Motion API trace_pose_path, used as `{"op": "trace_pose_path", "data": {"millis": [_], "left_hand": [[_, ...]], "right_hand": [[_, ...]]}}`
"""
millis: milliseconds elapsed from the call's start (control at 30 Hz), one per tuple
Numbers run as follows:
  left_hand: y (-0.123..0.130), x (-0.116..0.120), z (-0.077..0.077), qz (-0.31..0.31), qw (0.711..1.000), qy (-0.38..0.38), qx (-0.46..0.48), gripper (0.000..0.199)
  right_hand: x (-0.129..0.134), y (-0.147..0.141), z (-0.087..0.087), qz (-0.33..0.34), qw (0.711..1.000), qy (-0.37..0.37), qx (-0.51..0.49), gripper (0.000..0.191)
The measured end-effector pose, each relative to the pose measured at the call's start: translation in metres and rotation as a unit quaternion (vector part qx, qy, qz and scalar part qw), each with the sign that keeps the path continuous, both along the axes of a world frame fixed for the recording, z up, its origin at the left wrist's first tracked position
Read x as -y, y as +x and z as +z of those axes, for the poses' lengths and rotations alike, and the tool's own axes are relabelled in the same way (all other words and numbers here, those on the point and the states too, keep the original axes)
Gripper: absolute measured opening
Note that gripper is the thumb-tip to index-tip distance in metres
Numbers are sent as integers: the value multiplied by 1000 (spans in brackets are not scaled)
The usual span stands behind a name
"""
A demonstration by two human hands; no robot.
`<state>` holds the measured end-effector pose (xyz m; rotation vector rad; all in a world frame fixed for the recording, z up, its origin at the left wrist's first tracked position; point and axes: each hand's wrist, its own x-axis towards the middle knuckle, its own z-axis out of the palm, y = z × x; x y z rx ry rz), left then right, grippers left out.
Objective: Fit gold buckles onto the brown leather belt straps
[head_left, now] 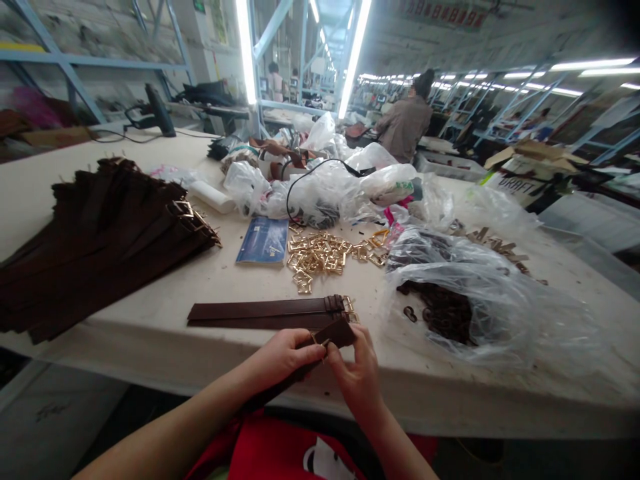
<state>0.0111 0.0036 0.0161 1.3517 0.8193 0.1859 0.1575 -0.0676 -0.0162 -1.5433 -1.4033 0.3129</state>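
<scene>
My left hand (293,352) is closed round a dark brown leather belt strap (341,331) at the table's front edge, its thumb lying along the strap. From the other side, my right hand (359,368) grips the same strap close to its end. A small gold buckle piece (325,344) shows between my two thumbs; how it sits on the strap is partly hidden by the fingers. Just beyond my hands lie two belt straps (265,312), side by side, with gold buckles at their right ends. Farther off is a heap of loose gold buckles (320,253).
A thick pile of brown straps (100,247) covers the left. A blue booklet (263,241) lies beside the buckles. On the right, a clear plastic bag (505,313) holds small dark brown loops. Plastic bags (320,190) are heaped behind. A person (407,123) stands in the background.
</scene>
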Motion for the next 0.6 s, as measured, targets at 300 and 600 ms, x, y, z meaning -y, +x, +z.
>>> {"op": "trace_pose_path", "data": {"millis": [300, 600], "left_hand": [[-3, 5, 14, -53, 996, 65, 9, 20], [2, 3, -4, 57, 989, 129, -53, 27]], "right_hand": [[6, -6, -7, 29, 980, -94, -175, 15], [11, -12, -5, 48, 996, -13, -69, 20]]}}
